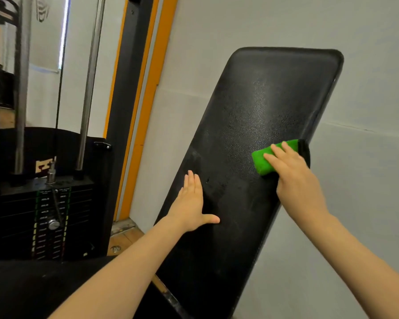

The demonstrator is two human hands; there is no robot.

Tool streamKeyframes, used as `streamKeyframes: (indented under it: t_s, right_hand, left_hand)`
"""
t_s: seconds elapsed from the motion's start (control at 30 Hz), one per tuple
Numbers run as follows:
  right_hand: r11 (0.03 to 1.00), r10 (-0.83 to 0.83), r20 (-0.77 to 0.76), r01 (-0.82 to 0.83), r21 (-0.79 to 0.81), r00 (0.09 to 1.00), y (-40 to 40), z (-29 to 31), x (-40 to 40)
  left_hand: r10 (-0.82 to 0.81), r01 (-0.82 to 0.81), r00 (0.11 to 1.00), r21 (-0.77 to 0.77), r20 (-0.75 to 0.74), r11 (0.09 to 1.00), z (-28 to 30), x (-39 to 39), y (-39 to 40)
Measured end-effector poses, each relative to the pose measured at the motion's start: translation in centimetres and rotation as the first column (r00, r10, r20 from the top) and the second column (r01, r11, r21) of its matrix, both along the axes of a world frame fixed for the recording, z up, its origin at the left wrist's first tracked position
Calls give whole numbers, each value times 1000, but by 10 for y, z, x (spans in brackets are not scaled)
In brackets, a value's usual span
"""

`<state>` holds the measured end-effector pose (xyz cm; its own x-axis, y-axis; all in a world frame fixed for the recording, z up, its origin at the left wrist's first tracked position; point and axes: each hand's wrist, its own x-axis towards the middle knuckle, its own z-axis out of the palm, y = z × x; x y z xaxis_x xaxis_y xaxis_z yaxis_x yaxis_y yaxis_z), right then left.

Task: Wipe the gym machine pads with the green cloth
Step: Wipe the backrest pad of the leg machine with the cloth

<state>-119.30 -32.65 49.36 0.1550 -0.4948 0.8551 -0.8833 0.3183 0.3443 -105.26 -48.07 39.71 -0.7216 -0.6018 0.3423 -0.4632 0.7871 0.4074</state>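
A long black back pad (244, 125) leans tilted against the grey wall, filling the middle of the view. A folded green cloth (260, 161) lies on the pad near its right edge. My right hand (293, 178) presses the cloth onto the pad with straight fingers laid over it. Lower on the pad, near its left edge, my left hand (191, 203) rests flat with the fingers straight and the thumb spread. A black seat pad (32, 286) sits at the bottom left.
A black weight stack (46, 217) with two steel guide rods (88, 88) stands at the left. An orange and black frame post (143, 100) runs up beside the pad. The grey wall (366, 88) is right behind the pad.
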Motion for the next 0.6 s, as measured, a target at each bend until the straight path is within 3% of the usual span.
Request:
streamKeyframes:
  t_s: [0.27, 0.37, 0.47, 0.6]
  right_hand:
    - [985, 53, -42, -45, 167, 998, 15, -95, 4]
    - [977, 64, -14, -60, 206, 998, 16, -79, 13]
    - [991, 93, -28, -90, 99, 995, 10, -43, 21]
    - [1000, -22, 34, 22, 12, 999, -7, -14, 11]
  left_hand:
    - [-11, 11, 1000, -2, 11, 1000, 0, 3, 1]
    - [-11, 11, 1000, 0, 10, 1000, 1, 3, 1]
    - [-9, 9, 1000, 6, -5, 1000, -4, 1, 1]
    - [-3, 3, 1000, -14, -9, 1000, -2, -1, -3]
